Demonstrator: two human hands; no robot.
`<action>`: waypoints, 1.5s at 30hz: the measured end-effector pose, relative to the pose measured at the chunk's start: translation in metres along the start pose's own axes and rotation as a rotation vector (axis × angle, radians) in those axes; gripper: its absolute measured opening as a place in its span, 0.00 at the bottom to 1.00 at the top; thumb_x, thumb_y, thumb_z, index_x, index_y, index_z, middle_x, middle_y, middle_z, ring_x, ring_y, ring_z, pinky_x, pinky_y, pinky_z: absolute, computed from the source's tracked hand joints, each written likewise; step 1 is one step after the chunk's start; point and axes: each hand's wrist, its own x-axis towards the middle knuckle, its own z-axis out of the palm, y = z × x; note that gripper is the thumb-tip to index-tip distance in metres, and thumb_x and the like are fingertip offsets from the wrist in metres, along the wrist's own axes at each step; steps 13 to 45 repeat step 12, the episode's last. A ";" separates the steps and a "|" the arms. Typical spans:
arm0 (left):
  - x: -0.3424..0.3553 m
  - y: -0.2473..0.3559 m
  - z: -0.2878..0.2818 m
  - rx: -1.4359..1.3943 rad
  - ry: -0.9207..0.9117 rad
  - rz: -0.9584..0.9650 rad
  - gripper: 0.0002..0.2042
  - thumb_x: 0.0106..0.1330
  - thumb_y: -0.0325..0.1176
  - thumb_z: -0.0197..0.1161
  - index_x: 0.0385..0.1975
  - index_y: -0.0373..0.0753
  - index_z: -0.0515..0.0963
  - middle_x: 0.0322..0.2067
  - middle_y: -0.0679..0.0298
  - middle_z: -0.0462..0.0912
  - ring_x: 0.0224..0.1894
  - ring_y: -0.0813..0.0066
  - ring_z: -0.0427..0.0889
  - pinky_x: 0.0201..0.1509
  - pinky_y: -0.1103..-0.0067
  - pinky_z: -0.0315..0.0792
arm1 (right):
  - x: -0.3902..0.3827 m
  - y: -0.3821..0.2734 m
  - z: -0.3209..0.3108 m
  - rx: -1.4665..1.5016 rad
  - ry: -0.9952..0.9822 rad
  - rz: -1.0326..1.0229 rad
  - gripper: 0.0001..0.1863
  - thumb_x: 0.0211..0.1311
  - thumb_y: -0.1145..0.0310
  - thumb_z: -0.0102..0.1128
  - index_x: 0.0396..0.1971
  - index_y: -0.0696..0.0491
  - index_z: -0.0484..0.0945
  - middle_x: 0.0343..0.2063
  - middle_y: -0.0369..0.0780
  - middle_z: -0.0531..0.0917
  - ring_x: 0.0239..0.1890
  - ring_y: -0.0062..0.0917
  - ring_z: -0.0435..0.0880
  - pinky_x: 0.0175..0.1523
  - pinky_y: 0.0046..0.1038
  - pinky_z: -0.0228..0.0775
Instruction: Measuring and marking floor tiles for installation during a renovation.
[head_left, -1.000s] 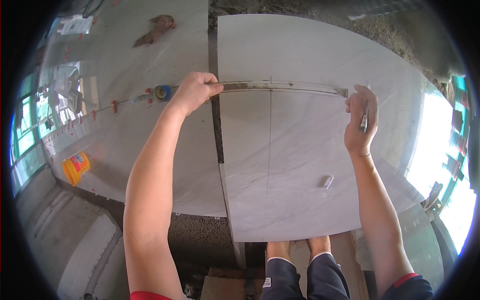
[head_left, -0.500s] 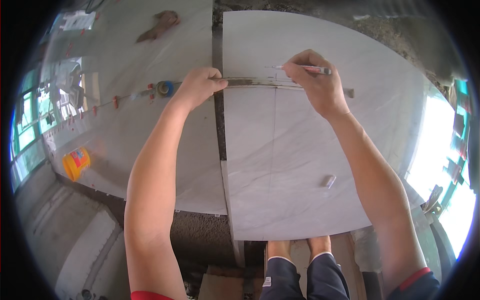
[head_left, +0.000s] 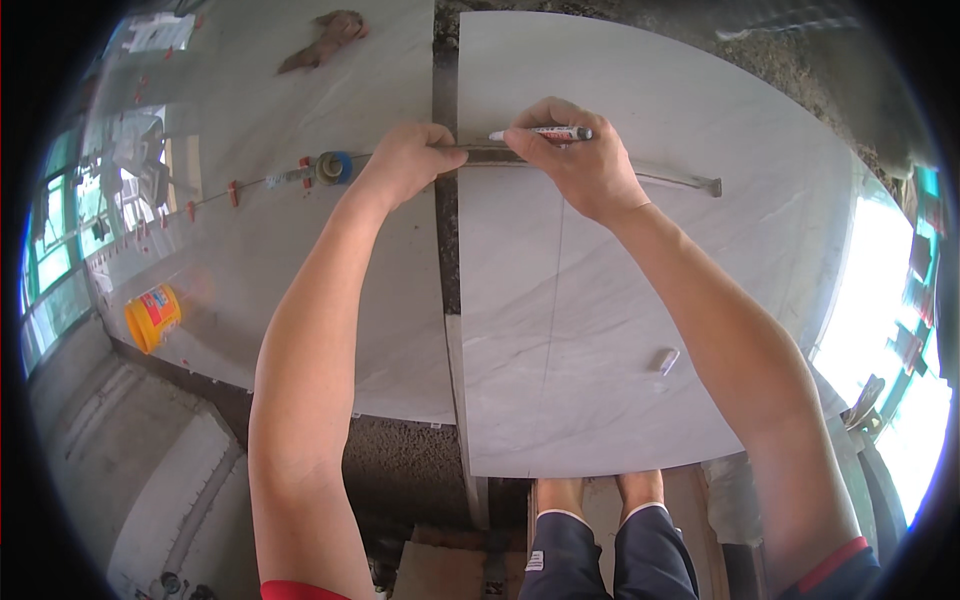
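A large white marbled tile [head_left: 620,300] lies before me, with a thin dark line drawn on it. Across it, near its far part, runs a long narrow straightedge [head_left: 680,180]. At the tile's left edge my left hand [head_left: 412,162] pinches the straightedge's left end between thumb and fingers. My right hand [head_left: 575,160] grips a white marker pen [head_left: 555,133], its tip pointing left just beyond the straightedge. Whether the tip touches the tile I cannot tell. A small white cap-like piece [head_left: 667,361] lies nearer to me on the same tile.
Left of a dark gap [head_left: 447,240] lie glossy laid tiles [head_left: 400,330], with red clips [head_left: 234,193] along a seam. On them are a blue-edged roll [head_left: 332,168], a yellow tub [head_left: 153,318] and a crumpled brown cloth or glove [head_left: 328,40]. My feet stand below the near edge.
My right hand has moved left along the straightedge with the marker pen, nearer to my left hand. My left hand keeps its pinch on the straightedge. The whole view has shifted slightly.
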 end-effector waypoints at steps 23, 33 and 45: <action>0.002 -0.005 -0.002 0.004 -0.021 0.021 0.09 0.63 0.34 0.67 0.25 0.36 0.79 0.18 0.70 0.68 0.24 0.80 0.64 0.30 0.79 0.61 | 0.007 0.020 -0.024 0.508 0.223 0.035 0.10 0.57 0.64 0.59 0.28 0.55 0.81 0.22 0.35 0.79 0.24 0.17 0.72 0.30 0.20 0.64; 0.002 -0.005 -0.002 0.004 -0.021 0.021 0.09 0.63 0.34 0.67 0.25 0.36 0.79 0.18 0.70 0.68 0.24 0.80 0.64 0.30 0.79 0.61 | 0.007 0.020 -0.024 0.508 0.223 0.035 0.10 0.57 0.64 0.59 0.28 0.55 0.81 0.22 0.35 0.79 0.24 0.17 0.72 0.30 0.20 0.64; 0.002 -0.005 -0.002 0.004 -0.021 0.021 0.09 0.63 0.34 0.67 0.25 0.36 0.79 0.18 0.70 0.68 0.24 0.80 0.64 0.30 0.79 0.61 | 0.007 0.020 -0.024 0.508 0.223 0.035 0.10 0.57 0.64 0.59 0.28 0.55 0.81 0.22 0.35 0.79 0.24 0.17 0.72 0.30 0.20 0.64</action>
